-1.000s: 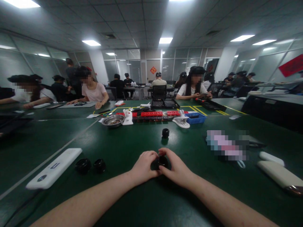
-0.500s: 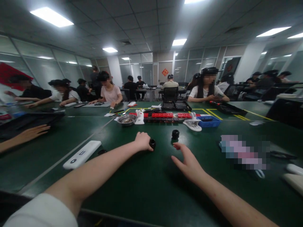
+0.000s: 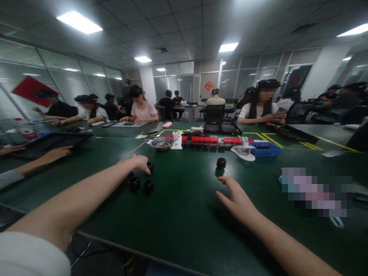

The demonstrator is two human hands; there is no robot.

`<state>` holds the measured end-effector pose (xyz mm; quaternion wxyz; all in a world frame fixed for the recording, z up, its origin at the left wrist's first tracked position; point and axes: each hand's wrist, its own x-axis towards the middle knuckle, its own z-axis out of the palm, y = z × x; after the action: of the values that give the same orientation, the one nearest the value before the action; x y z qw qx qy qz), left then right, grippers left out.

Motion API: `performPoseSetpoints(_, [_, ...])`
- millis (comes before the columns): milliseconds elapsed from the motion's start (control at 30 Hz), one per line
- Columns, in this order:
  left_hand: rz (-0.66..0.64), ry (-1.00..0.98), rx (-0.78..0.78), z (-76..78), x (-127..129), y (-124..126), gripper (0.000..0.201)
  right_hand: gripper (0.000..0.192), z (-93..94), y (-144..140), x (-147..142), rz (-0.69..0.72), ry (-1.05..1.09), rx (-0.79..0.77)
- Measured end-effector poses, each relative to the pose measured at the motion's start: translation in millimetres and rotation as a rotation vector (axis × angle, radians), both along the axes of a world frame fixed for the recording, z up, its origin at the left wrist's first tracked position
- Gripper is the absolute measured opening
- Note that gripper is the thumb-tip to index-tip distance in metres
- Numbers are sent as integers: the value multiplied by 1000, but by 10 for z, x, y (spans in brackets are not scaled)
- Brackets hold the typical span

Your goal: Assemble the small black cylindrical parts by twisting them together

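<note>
My left hand [image 3: 140, 163] is closed around a short black cylindrical part [image 3: 150, 168], its fingers partly hidden behind the hand. Two similar parts, a black ribbed one [image 3: 134, 184] beside my forearm and another black one [image 3: 148, 187] a little to its right, rest on the green table. My right hand [image 3: 236, 200] holds nothing, thumb and forefinger apart. Just beyond its fingertips a fourth black cylindrical piece [image 3: 221, 164] stands upright, not touched.
Across the table lie a metal bowl [image 3: 162, 144], white clamps [image 3: 244, 149], red blocks [image 3: 204, 139] and a blue bin [image 3: 264, 149]. A blurred-out item [image 3: 314, 191] lies at right. At left, another person's hand [image 3: 57, 154] is near a black tray [image 3: 77, 140].
My left hand has moved left with the black cylindrical part, towards the other two. My right hand stays open near the far piece. The view has turned slightly left.
</note>
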<state>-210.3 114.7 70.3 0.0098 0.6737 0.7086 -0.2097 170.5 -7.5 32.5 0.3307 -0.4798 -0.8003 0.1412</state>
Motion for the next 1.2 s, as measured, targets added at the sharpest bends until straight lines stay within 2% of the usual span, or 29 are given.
performPoseSetpoints(133, [36,-10,-4,6,-152,-97,26,31,10,3,-2,1,-2,-4])
performPoseSetpoints(267, [57,-16,-8,-12,-170,-174,25,29,19,12,7,-3,-8,-11])
performPoseSetpoints(367, [70,-28,-6,52,-145,-221,36,28,13,27,19,-19,3,17])
performPoseSetpoints(467, [71,-72,14,286,-103,-239,54,26,13,44,33,-47,31,57])
performPoseSetpoints(567, [-1,-157,73,654,55,-253,64,26,12,65,48,-70,56,88])
performPoseSetpoints(667, [-167,-277,177,942,476,-323,67,25,-12,102,61,-84,84,108])
performPoseSetpoints(733, [-298,-362,242,963,910,-394,64,26,-35,129,69,-96,107,124])
performPoseSetpoints(767, [-355,-398,262,909,1155,-423,65,27,-44,141,72,-104,117,133])
performPoseSetpoints(833, [-430,-455,277,690,1647,-441,63,28,-53,154,83,-125,141,157])
performPoseSetpoints(900, [-427,-482,299,385,2080,-387,65,28,-44,153,100,-149,169,186])
performPoseSetpoints(967, [-375,-503,334,78,2407,-264,70,28,-19,141,125,-175,197,218])
performPoseSetpoints(1067, [-267,-552,336,-259,2701,-20,76,29,29,127,166,-211,237,263])
performPoseSetpoints(1200, [-180,-627,328,-454,2883,246,75,27,71,152,228,-224,263,287])
